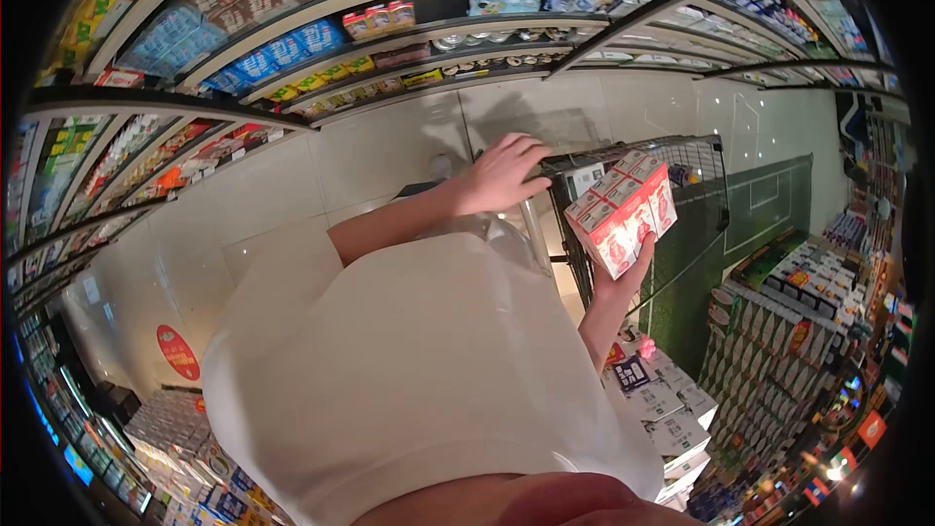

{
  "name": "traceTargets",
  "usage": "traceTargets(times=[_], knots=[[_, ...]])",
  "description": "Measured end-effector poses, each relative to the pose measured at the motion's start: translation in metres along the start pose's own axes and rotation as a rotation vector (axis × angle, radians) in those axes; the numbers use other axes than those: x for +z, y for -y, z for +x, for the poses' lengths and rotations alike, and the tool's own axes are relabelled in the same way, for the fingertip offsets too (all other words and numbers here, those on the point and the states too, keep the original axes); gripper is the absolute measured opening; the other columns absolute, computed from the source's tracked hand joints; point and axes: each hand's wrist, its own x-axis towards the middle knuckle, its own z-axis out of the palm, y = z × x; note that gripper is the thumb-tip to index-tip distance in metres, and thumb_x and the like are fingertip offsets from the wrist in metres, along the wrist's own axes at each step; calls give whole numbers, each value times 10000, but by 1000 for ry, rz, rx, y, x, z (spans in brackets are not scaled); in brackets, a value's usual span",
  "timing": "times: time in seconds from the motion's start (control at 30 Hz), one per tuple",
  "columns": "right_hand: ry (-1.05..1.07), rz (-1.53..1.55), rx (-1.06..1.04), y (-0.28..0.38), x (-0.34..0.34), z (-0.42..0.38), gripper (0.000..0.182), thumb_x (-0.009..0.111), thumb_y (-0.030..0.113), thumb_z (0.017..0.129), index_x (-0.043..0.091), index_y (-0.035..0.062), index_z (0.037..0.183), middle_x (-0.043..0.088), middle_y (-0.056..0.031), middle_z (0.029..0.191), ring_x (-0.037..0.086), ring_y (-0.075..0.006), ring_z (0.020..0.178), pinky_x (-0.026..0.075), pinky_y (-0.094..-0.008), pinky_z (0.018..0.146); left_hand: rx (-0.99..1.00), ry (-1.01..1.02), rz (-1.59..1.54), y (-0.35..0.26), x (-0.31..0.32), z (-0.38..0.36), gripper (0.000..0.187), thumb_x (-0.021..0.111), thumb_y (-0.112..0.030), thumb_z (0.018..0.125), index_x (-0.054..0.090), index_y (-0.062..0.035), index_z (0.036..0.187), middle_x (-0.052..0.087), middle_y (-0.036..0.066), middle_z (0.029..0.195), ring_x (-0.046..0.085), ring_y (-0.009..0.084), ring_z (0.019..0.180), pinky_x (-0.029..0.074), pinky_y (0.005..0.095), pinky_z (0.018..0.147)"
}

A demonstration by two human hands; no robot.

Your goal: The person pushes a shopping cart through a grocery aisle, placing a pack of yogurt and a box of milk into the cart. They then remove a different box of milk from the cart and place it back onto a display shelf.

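My right hand point(623, 278) grips a red-and-white multipack of small cartons point(623, 214) by its near lower edge. The thumb lies along the front and the other fingers are hidden behind it. The multipack is tilted and overlaps the near end of a dark wire shopping cart point(721, 180). My left hand point(504, 173) reaches across to the cart's near corner, knuckles up, with bent fingers and the thumb apart. Its fingertips are right at the cart's rim, and nothing shows in its grasp. A grey bar of the cart point(536, 234) runs below this hand.
Shelves of boxed and bagged goods point(292, 39) line the far side and left. Stacked cartons point(779, 331) stand on the right, with white boxes point(672, 409) close by my right arm. A red round sticker point(178, 351) marks the tiled floor point(341, 170). A green mat point(769, 205) lies beyond the cart.
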Motion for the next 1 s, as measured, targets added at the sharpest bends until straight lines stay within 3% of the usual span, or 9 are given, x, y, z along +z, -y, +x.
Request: traceTargets(times=[0.1,0.27,0.33,0.37,0.47,0.6,0.67,0.9,1.0], knots=[[-28,139,-75,22,-44,1,606,597,392,1040,443,111,1555,554,-101,1540,557,-310,1384,445,-562,1158,82,-97,207,24,26,-21,461,661,-338,1000,621,-33,1343,637,168,1305,578,379,1215,465,469,1046],[-81,101,-183,43,-124,-5,573,630,307,1024,465,52,1509,606,-133,1465,630,-300,1296,525,-481,1109,-365,12,-19,10,57,-37,387,530,-367,1087,620,-30,1252,730,193,1022,687,416,967,532,483,860],[-172,-23,-210,51,-160,9,537,658,271,1009,495,22,1456,636,-161,1403,683,-315,1220,584,-485,1054,-345,-64,-23,13,70,-37,398,506,-373,1096,587,-27,1273,733,214,997,690,444,947,533,510,841],[-326,-145,-254,53,-172,14,544,756,250,942,536,-10,1366,675,-166,1301,721,-301,1130,610,-439,969,-334,-94,-24,15,75,-37,399,496,-375,1100,573,-27,1279,734,221,983,690,455,937,533,521,832],[-400,-634,-356,52,-217,41,603,836,306,870,565,-23,1297,689,-170,1245,729,-285,1087,595,-426,921,-349,-103,12,12,80,-39,376,479,-373,1109,557,-36,1256,738,205,967,698,437,930,527,511,814],[-387,-1460,-554,45,-220,72,703,869,396,770,594,3,1284,681,-207,1187,691,-373,1069,554,-486,934,-424,-110,83,3,81,-34,350,474,-365,1117,561,-40,1211,733,200,966,709,389,935,518,476,815],[-346,-1574,-572,35,-209,81,709,856,429,762,590,27,1282,672,-208,1184,647,-401,1121,543,-504,955,-363,-188,28,11,92,-37,344,489,-364,1111,558,-43,1213,706,246,928,692,447,923,509,510,802],[-202,-1900,-603,-23,-220,137,716,858,388,749,559,76,1319,669,-160,1249,650,-376,1174,516,-549,980,-290,-404,63,-10,110,-35,292,505,-293,1104,595,-30,1192,721,210,975,696,399,928,515,469,832],[-102,-1947,-475,-26,-216,136,739,868,362,733,541,61,1324,648,-177,1296,629,-391,1226,508,-550,1012,-287,-438,96,-12,111,-35,288,504,-290,1101,598,-31,1188,726,200,957,695,392,919,515,468,828]])
